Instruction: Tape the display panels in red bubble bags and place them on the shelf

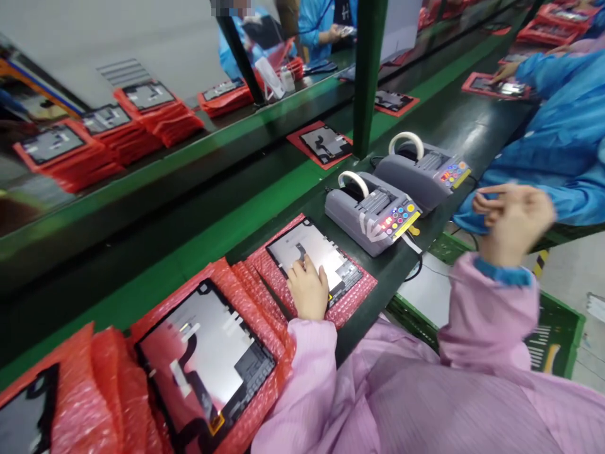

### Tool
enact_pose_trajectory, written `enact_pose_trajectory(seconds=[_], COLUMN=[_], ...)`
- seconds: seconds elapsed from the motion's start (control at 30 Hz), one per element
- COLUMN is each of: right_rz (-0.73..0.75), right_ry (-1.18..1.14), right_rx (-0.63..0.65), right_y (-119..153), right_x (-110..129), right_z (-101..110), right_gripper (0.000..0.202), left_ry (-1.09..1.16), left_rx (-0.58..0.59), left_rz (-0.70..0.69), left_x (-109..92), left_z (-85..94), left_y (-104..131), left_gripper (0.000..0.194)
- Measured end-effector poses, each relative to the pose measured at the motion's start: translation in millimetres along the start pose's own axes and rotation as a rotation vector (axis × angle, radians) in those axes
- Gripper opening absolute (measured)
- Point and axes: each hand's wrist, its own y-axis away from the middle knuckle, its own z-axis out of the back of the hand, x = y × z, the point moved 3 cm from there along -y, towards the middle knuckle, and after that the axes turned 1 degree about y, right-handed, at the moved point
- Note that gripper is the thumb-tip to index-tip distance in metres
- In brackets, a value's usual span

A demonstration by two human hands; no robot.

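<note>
My left hand [308,289] rests on a silver screen panel [316,249] with black edges, its fingers apart near a dark flex strip. Pink bubble wrap [362,287] lies under that panel. Raised to the right, past the tape machines, my right hand [515,217] is blurred, with its fingers curled together; what they hold, if anything, cannot be made out. The nearer grey tape dispenser [352,214], with a white tape roll and lit buttons, stands just beyond the panel. A second dispenser [411,180] is behind it.
A larger panel [203,353] lies on stacked red bubble wrap at the lower left. Green conveyor [189,255] runs behind the bench, with a green post [368,82]. A green crate [562,328] is below right. A person in blue [567,132] works at the right.
</note>
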Motion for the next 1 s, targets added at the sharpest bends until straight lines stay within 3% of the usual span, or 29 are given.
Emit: enact_pose_trajectory(seconds=[0.03,0.1,0.13,0.2,0.27,0.3,0.33,0.43,0.53,0.67,1.0], right_rz=[0.022,0.073,0.105,0.173,0.234,0.263,0.291,0.346,0.311,0.369,0.521], right_ry=[-0.136,-0.304,-0.336,-0.342,-0.284,-0.225,-0.147,0.122,0.221,0.263,0.411], right_rx=[-0.064,0.087,0.276,0.841,1.324,1.443,1.466,1.368,1.44,1.507,1.437], right_y=[17.1,51.7,67.9,100.5,130.5,141.6,149.4,162.4,170.4,176.1,183.4], right_x=[20.7,63.8,84.2,116.5,131.3,132.2,129.6,110.3,90.1,79.6,82.0], right_z=[13.6,25.9,22.6,-6.4,-54.9,-83.9,-114.4,-195.2,-235.7,-242.8,-240.5], right_gripper=[0.019,0.013,0.009,0.007,0.011,0.013,0.015,0.014,0.016,0.015,0.015], left_ry=[0.007,0.023,0.029,0.039,0.054,0.062,0.069,0.091,0.118,0.124,0.122], left_rx=[0.017,0.05,0.062,0.077,0.081,0.081,0.08,0.084,0.096,0.1,0.12], left_rz=[0.011,0.031,0.041,0.057,0.071,0.078,0.08,0.078,0.073,0.07,0.087], left_x=[-0.3,-0.9,-0.9,-0.8,0.0,0.4,0.8,1.8,2.3,2.2,2.0], left_z=[0.5,0.9,0.8,-0.5,-2.2,-2.8,-3.2,-3.0,-2.2,-2.9,-1.6], left_y=[0.2,0.0,-0.6,-2.4,-4.7,-5.8,-6.7,-8.5,-9.2,-9.1,-10.1], left_gripper=[0.05,0.05,0.051,0.053,0.055,0.056,0.056,0.055,0.054,0.055,0.056])
